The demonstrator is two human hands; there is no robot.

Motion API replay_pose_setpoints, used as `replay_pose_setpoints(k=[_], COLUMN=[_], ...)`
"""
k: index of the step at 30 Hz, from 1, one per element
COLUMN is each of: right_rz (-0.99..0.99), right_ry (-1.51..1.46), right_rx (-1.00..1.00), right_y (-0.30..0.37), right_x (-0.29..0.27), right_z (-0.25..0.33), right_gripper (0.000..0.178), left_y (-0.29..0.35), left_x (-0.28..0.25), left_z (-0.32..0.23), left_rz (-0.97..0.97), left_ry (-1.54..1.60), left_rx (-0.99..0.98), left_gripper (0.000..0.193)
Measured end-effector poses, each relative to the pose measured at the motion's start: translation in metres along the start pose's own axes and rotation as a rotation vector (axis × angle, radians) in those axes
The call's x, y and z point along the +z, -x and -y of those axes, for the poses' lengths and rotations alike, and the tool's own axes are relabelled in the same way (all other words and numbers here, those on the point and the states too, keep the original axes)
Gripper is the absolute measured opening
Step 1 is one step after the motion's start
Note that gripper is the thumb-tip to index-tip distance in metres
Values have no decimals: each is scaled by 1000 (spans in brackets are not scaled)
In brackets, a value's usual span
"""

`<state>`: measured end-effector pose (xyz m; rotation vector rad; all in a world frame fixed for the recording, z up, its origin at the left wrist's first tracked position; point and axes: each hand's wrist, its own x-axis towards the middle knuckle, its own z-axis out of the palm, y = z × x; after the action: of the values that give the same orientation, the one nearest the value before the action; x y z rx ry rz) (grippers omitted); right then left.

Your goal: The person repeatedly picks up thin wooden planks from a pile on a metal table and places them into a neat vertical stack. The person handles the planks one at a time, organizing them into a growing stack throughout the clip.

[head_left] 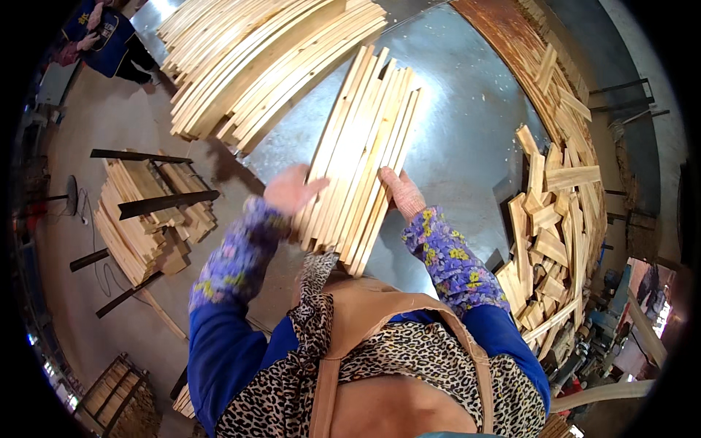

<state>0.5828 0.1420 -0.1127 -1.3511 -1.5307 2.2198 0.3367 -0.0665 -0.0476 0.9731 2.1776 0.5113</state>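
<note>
A bundle of long pale wooden strips (358, 153) lies lengthwise in front of me on the metal tabletop, its near ends close to my apron and its far ends uneven. My left hand (292, 190) is at the bundle's left edge, thumb stretched out over the strips and a little blurred; its palm looks flat and whether it touches is hard to tell. On the opposite side, my right hand (401, 191) grips the right edge, thumb against the outer strips and the other fingers partly hidden beside them.
A large stack of wooden strips (255, 66) stands at the far left of the metal table (460, 109). To the right lies a heap of short offcuts (551, 226). Left on the floor, a black-barred rack (157, 212) holds boards. Another person (109, 40) stands far left.
</note>
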Motion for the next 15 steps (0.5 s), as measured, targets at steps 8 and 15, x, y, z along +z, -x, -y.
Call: replay_pose_setpoints(k=[8, 15], right_rz=[-137, -222], right_ry=[-143, -386], right_rx=[-93, -287], right_y=[-21, 34], right_x=[15, -14], right_z=[41, 69], right_gripper=[75, 67], left_y=[-124, -91], left_x=[14, -13], left_z=[-51, -154], left_rz=[40, 66], left_ry=[446, 654], left_rx=[69, 219], left_gripper=[82, 84])
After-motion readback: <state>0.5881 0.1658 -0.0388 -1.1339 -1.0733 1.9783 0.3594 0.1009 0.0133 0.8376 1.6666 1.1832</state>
